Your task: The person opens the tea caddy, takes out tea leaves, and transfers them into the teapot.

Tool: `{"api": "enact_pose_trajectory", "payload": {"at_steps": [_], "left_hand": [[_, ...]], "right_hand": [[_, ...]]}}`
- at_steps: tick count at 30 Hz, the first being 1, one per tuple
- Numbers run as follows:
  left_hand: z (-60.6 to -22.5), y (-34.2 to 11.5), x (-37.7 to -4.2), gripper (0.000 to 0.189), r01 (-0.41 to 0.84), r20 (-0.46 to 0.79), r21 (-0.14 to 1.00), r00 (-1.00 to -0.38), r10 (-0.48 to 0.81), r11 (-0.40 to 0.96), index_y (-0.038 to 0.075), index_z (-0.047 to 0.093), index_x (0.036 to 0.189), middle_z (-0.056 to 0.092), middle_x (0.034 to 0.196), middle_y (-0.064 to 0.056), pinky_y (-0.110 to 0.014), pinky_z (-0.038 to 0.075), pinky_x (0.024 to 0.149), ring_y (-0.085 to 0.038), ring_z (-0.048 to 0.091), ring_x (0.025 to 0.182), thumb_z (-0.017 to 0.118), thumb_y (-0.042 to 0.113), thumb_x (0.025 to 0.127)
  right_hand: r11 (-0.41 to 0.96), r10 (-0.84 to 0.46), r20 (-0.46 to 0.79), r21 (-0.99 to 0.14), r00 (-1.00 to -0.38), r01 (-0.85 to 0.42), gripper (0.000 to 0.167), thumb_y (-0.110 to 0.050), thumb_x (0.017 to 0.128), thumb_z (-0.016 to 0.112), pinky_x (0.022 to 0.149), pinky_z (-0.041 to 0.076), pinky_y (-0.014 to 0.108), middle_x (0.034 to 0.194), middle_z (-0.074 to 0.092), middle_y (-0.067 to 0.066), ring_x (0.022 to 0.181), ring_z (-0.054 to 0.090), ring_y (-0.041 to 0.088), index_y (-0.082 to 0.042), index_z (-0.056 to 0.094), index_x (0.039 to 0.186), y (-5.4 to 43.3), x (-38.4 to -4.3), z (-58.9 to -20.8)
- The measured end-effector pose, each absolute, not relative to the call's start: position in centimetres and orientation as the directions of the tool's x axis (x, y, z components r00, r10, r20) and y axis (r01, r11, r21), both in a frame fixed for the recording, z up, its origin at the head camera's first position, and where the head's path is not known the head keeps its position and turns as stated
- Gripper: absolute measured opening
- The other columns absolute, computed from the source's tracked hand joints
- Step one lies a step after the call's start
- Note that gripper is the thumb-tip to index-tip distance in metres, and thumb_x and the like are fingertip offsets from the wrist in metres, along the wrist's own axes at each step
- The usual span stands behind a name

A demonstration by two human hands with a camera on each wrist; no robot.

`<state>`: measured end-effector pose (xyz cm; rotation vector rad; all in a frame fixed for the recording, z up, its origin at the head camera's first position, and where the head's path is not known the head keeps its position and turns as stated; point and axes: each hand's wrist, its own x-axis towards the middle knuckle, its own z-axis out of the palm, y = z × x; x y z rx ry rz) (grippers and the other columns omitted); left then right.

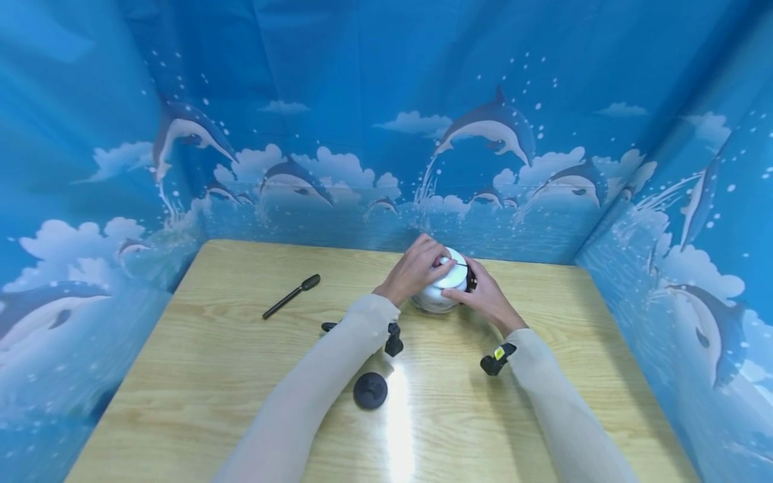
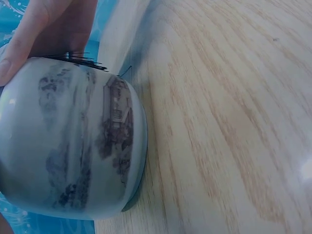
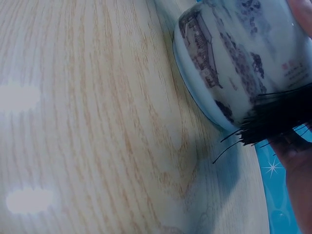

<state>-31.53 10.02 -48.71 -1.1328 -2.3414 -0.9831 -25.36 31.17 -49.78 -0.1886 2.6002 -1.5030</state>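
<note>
A white ceramic jar [image 1: 436,296] stands near the table's back edge, its lid [image 1: 453,276] on top. Grey-brown landscape painting runs round the jar [image 2: 73,141] in the left wrist view. My left hand [image 1: 419,268] reaches over from the left, and its fingers pinch the lid's knob. My right hand [image 1: 490,298] grips the jar's right side, thumb across the front and fingers round the back. A black cord crosses the lid, and a black tassel [image 3: 278,119] hangs beside the jar next to the right hand.
A slim black tool [image 1: 292,295] with a widened end lies left on the wooden table [image 1: 199,376]. A round black disc [image 1: 370,390] lies near the left forearm, which partly hides another black piece [image 1: 328,327]. Dolphin-printed curtains [image 1: 362,134] enclose the table.
</note>
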Motion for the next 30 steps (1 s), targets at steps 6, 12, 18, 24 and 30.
{"api": "enact_pose_trajectory", "payload": {"at_steps": [6, 12, 18, 24, 30], "left_hand": [[-48.6, 9.8, -31.3, 0.02, 0.777, 0.567, 0.461, -0.63, 0.531, 0.429, 0.011, 0.077, 0.109, 0.077, 0.109, 0.0, -0.033, 0.053, 0.091, -0.017, 0.058, 0.108, 0.071, 0.03, 0.108], [-47.1, 8.8, -31.7, 0.03, 0.719, 0.396, 0.541, -0.675, 0.622, 0.436, 0.015, 0.077, 0.122, 0.068, 0.102, 0.003, -0.031, 0.047, 0.085, -0.014, 0.051, 0.103, 0.071, 0.04, 0.108], [-46.5, 8.4, -31.9, 0.03, 0.718, 0.355, 0.55, -0.663, 0.659, 0.426, 0.014, 0.077, 0.125, 0.067, 0.102, 0.002, -0.031, 0.048, 0.087, -0.015, 0.052, 0.106, 0.073, 0.037, 0.107], [-45.9, 8.3, -31.8, 0.029, 0.748, 0.39, 0.517, -0.64, 0.663, 0.418, 0.015, 0.078, 0.125, 0.07, 0.104, 0.002, -0.033, 0.05, 0.091, -0.015, 0.054, 0.11, 0.072, 0.036, 0.107], [-44.9, 8.3, -31.7, 0.025, 0.773, 0.423, 0.49, -0.615, 0.665, 0.403, 0.014, 0.078, 0.12, 0.067, 0.097, 0.002, -0.033, 0.048, 0.088, -0.015, 0.053, 0.102, 0.073, 0.035, 0.107]], "right_hand": [[0.524, -0.151, -0.065, -0.851, -0.986, -0.024, 0.103, -0.046, 0.097, 0.083, 0.129, 0.034, 0.064, 0.176, 0.031, 0.02, 0.158, 0.039, 0.042, -0.011, 0.024, 0.174, 31.1, -25.1, -49.8], [0.493, -0.147, -0.076, -0.87, -0.986, -0.007, 0.104, -0.048, 0.096, 0.084, 0.13, 0.033, 0.063, 0.176, 0.033, 0.017, 0.159, 0.039, 0.04, -0.014, 0.024, 0.174, 31.4, -25.2, -50.0], [0.499, -0.154, -0.068, -0.866, -0.986, -0.018, 0.102, -0.044, 0.097, 0.084, 0.132, 0.029, 0.064, 0.176, 0.034, 0.017, 0.16, 0.037, 0.04, -0.013, 0.025, 0.173, 31.4, -25.2, -49.9], [0.482, -0.165, -0.036, -0.875, -0.986, -0.048, 0.096, -0.041, 0.097, 0.085, 0.131, 0.032, 0.063, 0.172, 0.039, 0.016, 0.156, 0.042, 0.039, -0.014, 0.031, 0.171, 31.4, -25.2, -50.1], [0.489, -0.162, -0.026, -0.87, -0.986, -0.058, 0.096, -0.041, 0.094, 0.087, 0.13, 0.032, 0.063, 0.169, 0.044, 0.016, 0.154, 0.045, 0.039, -0.013, 0.034, 0.169, 31.6, -25.4, -50.1]]}}
